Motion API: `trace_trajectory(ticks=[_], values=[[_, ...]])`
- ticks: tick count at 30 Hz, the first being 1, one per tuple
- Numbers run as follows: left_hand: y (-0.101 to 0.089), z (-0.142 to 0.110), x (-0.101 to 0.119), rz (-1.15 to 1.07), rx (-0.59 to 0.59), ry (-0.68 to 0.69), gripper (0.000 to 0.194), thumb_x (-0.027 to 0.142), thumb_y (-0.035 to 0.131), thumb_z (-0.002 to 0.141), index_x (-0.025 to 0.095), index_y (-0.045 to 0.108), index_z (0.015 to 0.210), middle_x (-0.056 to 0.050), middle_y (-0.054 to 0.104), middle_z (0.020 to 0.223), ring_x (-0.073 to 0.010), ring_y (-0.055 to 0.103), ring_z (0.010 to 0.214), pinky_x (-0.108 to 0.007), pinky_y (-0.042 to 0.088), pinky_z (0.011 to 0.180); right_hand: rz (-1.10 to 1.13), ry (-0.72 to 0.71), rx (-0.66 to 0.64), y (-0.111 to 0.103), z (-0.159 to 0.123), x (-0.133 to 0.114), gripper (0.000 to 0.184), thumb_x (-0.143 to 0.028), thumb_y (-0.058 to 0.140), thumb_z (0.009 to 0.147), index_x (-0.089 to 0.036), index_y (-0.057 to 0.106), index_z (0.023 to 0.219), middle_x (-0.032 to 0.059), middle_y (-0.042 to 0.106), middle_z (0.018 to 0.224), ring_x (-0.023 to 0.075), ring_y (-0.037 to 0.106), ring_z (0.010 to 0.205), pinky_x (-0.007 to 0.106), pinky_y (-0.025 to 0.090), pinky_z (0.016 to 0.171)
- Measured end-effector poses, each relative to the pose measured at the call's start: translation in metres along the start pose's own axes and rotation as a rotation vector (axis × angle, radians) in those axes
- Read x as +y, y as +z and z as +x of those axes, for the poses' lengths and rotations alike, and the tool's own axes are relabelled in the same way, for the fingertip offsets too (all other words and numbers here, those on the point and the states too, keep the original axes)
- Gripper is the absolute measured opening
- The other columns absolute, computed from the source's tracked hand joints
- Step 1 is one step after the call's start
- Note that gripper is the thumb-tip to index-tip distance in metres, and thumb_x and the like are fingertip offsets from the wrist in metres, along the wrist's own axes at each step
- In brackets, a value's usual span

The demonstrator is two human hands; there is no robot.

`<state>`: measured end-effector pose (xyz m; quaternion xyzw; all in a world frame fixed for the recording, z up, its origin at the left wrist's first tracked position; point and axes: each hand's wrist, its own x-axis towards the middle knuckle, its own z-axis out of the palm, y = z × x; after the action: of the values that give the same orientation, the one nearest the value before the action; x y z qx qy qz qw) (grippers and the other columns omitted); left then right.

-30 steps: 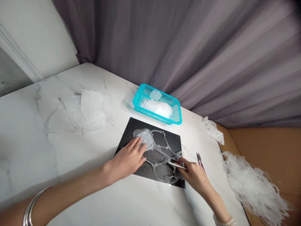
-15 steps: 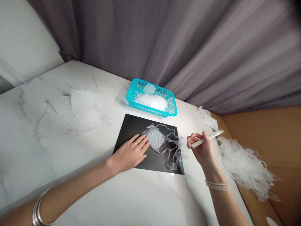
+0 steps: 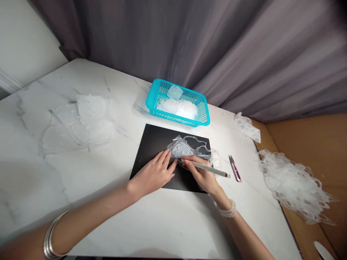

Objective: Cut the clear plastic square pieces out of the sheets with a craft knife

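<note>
On the black mat lies a clear, flexible-looking plastic sheet with a rounded panel and cut-out loops on its right. My left hand rests flat with fingers stretched out, fingertips at the sheet's left edge. My right hand is closed around a slim, flat, pale grey tool, held like a pen and slanting across the sheet. Its tip is hidden by my fingers at the panel's lower edge, so its kind cannot be told.
A turquoise basket holding translucent pieces stands behind the mat. Stacked clear sheets lie to the left. Pink-handled thread snips lie to the right, near a heap of clear plastic scraps by a cardboard box. Grey curtains hang behind.
My right hand has moved left and down onto the sheet, bringing the tool from beside the mat. The snips now show fully. My left hand has stayed at the sheet's left edge.
</note>
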<state>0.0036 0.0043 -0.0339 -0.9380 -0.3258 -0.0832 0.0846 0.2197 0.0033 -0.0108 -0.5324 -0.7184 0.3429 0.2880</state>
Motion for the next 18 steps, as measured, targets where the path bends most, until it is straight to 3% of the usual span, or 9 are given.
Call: trace_trajectory(ticks=[6,18], values=[[-0.0042,0.0008,-0.0004,-0.012,-0.011,0.006,0.045,0.031,0.040,0.101,0.006,0.054,0.136,-0.026,0.054,0.140,-0.0359,0.051,0.131,-0.050,0.039,0.109,-0.132,-0.154,-0.028,-0.0004,-0.0017,-0.0064,0.026,-0.029,0.047,0.100,-0.019,0.070,0.107,0.0093,0.074,0.096,0.0209,0.069,0.083,0.035,0.055,0.078],[-0.0055,-0.0005,0.0001,0.049,-0.047,0.018,0.044,0.025,0.034,0.102,0.007,0.053,0.137,-0.024,0.054,0.141,-0.0356,0.051,0.131,-0.052,0.040,0.108,-0.249,-0.196,-0.087,0.0007,-0.0013,-0.0087,0.027,-0.026,0.044,0.101,-0.021,0.068,0.113,0.0089,0.068,0.092,0.0208,0.064,0.081,0.036,0.054,0.074]])
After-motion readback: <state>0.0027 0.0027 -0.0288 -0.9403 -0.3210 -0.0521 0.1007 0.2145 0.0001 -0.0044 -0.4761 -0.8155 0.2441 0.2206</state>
